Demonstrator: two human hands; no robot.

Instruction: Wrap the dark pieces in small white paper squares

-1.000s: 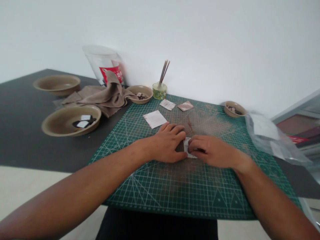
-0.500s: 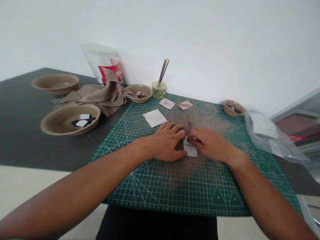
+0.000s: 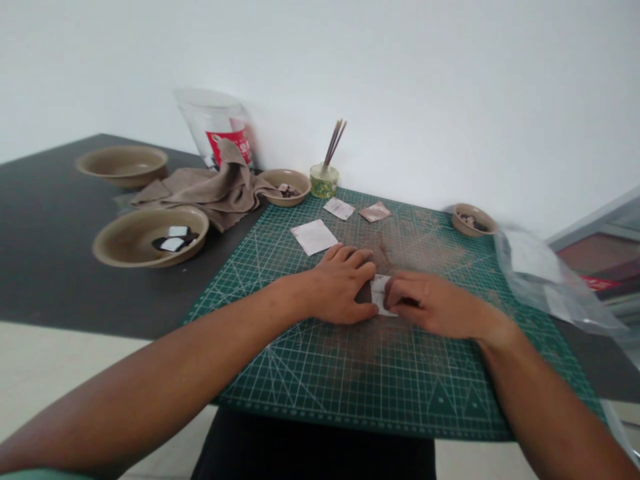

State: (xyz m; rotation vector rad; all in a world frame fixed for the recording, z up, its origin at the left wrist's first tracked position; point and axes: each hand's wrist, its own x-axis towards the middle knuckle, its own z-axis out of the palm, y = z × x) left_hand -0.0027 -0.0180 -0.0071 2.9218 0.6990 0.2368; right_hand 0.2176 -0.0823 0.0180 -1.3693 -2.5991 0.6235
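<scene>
A small pale square piece (image 3: pixel 379 303) lies on the green cutting mat (image 3: pixel 320 373), between my hands. My left hand (image 3: pixel 343 283) rests on the mat with its fingers apart, thumb and fingertips at the piece's left edge. Over the right part of the piece, my right hand (image 3: pixel 420 300) is closed, its fingertips pinched together; what they hold is too small or hidden to name. Brown dust is spread on the mat around both hands. Farther back lie a larger white square (image 3: pixel 315 237) and two small squares, one greyish white (image 3: pixel 339 208), one brownish (image 3: pixel 375 212).
To the left are a bowl with dark and white pieces (image 3: pixel 125 247), another bowl (image 3: pixel 123 167), a brown cloth (image 3: pixel 200 190) and a clear container (image 3: pixel 213 117). At the back stand a small bowl (image 3: pixel 273 179) and a stick holder (image 3: pixel 324 181). Right: a bowl (image 3: pixel 465 230) and plastic bag (image 3: pixel 545 273).
My right hand has moved down toward me across the pale piece, from its upper edge to its right part. My left hand keeps its place beside the piece. The whole view has shifted slightly.
</scene>
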